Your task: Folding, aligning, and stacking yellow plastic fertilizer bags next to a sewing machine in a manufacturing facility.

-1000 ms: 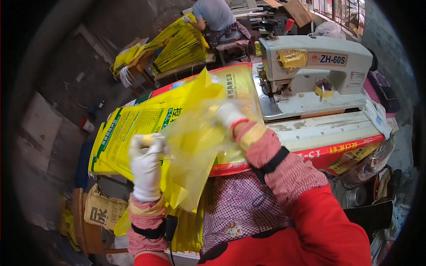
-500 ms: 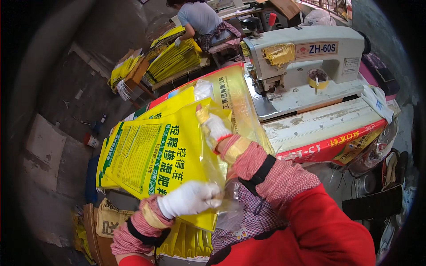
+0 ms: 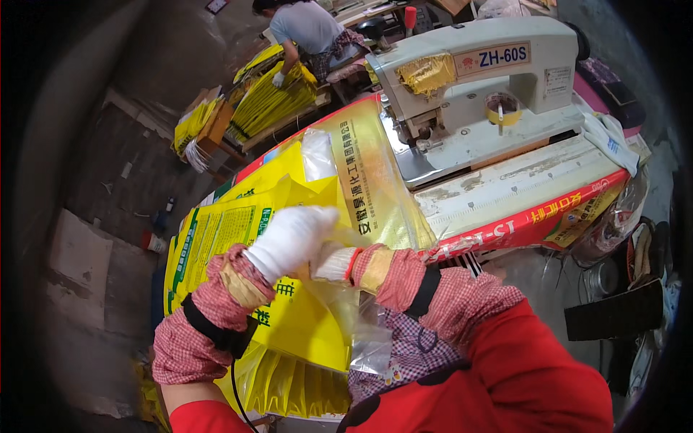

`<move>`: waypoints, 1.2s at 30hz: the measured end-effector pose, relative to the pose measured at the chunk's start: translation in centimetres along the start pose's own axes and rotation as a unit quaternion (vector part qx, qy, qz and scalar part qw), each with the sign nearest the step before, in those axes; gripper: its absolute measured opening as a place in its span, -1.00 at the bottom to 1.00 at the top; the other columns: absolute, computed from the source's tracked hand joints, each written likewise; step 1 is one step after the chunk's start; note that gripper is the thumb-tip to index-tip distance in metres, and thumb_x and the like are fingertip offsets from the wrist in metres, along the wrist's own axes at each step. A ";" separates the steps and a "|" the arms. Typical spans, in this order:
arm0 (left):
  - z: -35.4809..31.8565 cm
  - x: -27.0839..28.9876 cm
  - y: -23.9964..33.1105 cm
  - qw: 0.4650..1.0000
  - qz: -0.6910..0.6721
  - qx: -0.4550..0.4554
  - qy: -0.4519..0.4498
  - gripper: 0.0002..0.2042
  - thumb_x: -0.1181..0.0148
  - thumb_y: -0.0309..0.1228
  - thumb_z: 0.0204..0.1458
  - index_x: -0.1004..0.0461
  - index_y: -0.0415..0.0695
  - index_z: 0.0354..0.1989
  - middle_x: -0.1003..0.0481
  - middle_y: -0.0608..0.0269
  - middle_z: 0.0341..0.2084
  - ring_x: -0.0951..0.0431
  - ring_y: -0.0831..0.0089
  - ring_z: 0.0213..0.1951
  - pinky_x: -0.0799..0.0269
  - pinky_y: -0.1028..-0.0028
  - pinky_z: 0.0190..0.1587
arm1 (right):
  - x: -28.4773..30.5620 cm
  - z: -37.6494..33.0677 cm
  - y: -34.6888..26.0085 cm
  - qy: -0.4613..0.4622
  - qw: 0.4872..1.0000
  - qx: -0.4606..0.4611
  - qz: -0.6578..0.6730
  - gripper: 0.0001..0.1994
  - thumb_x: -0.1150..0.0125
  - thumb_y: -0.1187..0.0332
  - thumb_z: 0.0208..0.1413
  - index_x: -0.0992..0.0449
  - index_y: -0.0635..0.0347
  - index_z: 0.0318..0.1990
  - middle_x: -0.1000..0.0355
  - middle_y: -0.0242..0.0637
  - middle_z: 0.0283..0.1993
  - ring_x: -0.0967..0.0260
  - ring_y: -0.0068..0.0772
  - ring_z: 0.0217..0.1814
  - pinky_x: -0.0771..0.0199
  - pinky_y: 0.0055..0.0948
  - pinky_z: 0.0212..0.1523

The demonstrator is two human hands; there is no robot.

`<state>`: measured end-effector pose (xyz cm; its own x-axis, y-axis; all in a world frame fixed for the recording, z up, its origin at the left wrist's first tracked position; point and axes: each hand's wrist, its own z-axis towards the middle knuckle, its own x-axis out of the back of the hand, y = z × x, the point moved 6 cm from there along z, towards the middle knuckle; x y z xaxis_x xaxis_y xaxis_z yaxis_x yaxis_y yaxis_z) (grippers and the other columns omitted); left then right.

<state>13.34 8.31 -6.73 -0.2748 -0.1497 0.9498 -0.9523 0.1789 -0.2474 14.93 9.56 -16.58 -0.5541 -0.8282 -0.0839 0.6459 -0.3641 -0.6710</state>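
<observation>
My left hand, in a white glove, is closed over the top yellow printed bag, near its right-hand edge. What lies in its fingers is hidden. Tight beside it is my right hand, also gloved, its fingers out of sight behind the left. Clear plastic film sticks out from the bag's side below the right wrist. More yellow bags lie beneath and behind the top one, and a folded stack of yellow bags hangs lower down, near my lap.
A white industrial sewing machine stands right of the bags, with a tape roll on its bed. A gold printed sheet covers the table before it. Farther back, another person handles yellow bags. A white glove lies at the right.
My left hand has moved up over the bag to meet the right. My right hand has come down toward me from the bag's far edge. The bag's right part has bent and creased.
</observation>
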 end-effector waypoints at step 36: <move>18.6 7.9 -9.4 0.935 0.300 0.137 0.129 -0.76 0.14 -0.31 0.09 -0.50 -0.08 -0.36 -0.53 0.15 -0.50 -0.55 0.17 -0.38 -0.42 0.22 -0.37 | 23.3 -4.7 -7.4 0.110 0.824 -0.427 -0.357 -0.52 -0.18 0.24 -0.04 -0.30 0.23 0.04 -0.44 -0.04 -0.23 -0.41 -0.03 -0.22 -0.40 -0.30 -0.19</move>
<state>17.67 -12.63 -0.47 -0.7628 0.1431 0.6306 -0.6453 -0.1059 -0.7566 -5.20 -5.02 -17.01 -0.7750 -0.4016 0.4880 -0.4383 -0.2147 -0.8728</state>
